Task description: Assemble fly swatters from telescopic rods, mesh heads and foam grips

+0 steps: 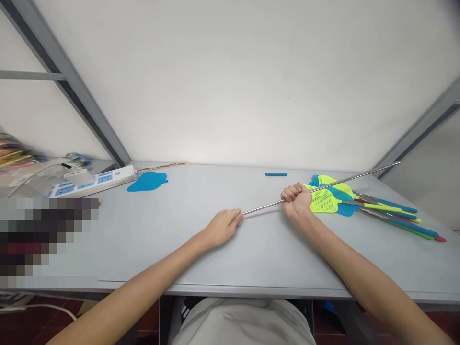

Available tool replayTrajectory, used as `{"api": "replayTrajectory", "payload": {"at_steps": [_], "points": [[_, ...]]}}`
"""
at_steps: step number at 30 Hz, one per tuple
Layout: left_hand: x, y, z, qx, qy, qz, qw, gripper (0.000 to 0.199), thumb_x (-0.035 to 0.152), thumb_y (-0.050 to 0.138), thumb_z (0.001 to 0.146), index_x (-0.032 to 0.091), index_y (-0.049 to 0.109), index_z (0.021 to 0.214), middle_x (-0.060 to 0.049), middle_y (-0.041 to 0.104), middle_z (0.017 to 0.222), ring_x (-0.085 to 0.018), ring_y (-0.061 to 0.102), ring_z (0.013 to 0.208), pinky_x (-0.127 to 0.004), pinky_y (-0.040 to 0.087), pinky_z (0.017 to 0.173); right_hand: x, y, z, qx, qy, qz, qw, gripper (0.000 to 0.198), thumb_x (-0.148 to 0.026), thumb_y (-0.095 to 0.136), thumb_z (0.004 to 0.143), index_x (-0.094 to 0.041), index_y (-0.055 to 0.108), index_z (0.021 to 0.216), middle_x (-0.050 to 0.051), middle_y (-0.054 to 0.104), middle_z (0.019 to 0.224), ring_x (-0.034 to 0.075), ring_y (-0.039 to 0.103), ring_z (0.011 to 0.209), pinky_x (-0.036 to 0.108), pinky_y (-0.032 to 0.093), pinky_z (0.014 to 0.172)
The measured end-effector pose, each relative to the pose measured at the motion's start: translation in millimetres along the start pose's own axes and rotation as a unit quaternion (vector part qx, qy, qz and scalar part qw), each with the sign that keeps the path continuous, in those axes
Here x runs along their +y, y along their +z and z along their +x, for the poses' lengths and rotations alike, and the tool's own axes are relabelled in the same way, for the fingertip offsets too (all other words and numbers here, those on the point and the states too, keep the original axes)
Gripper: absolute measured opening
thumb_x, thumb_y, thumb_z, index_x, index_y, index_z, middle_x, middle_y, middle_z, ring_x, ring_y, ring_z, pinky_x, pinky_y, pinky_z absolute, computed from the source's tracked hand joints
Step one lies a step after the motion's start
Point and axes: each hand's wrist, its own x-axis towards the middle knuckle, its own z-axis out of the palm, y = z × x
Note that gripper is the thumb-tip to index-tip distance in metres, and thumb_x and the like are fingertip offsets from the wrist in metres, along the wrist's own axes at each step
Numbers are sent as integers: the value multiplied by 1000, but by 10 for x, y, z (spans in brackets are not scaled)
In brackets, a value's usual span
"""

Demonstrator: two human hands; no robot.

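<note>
A thin metal rod [264,207] runs slantwise above the table, its far end rising to the right. My left hand [223,226] is closed round its near end, and that tip is hidden in the fingers. Further along, my right hand [296,200] wraps round the rod with its fingers curled. Beyond and right of the right hand lies a pile of fly swatters with yellow mesh heads [325,199] and coloured handles [413,227]. A loose blue swatter head [148,182] lies flat at the left. Near the wall rests a short blue tube [276,174], resembling the swatters' handles.
A white power strip [104,179] with a plug in it lies at the left back, thin coloured wires [161,166] behind it. The grey table [201,268] meets a white wall, with metal frame posts at both sides. A blurred patch covers the left front.
</note>
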Motion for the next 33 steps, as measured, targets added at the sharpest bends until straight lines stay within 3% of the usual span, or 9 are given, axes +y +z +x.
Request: {"api": "replayTrajectory", "payload": {"at_steps": [13, 33], "points": [[13, -11, 7, -15, 11, 13, 1000, 31, 29, 22, 84, 18, 40, 62, 2, 45, 57, -12, 42, 56, -23, 33, 57, 34, 128, -214, -45, -39, -29, 998, 29, -22, 32, 79, -18, 19, 53, -9, 9, 40, 5, 9, 32, 18, 11, 30], [-28, 16, 11, -8, 13, 5, 1000, 29, 29, 23, 85, 18, 37, 61, 3, 42, 56, -11, 40, 54, -22, 30, 54, 104, 87, -255, -43, -46, -31, 998, 29, -23, 33, 78, -18, 19, 53, -9, 9, 40, 6, 9, 32, 19, 10, 31]]}}
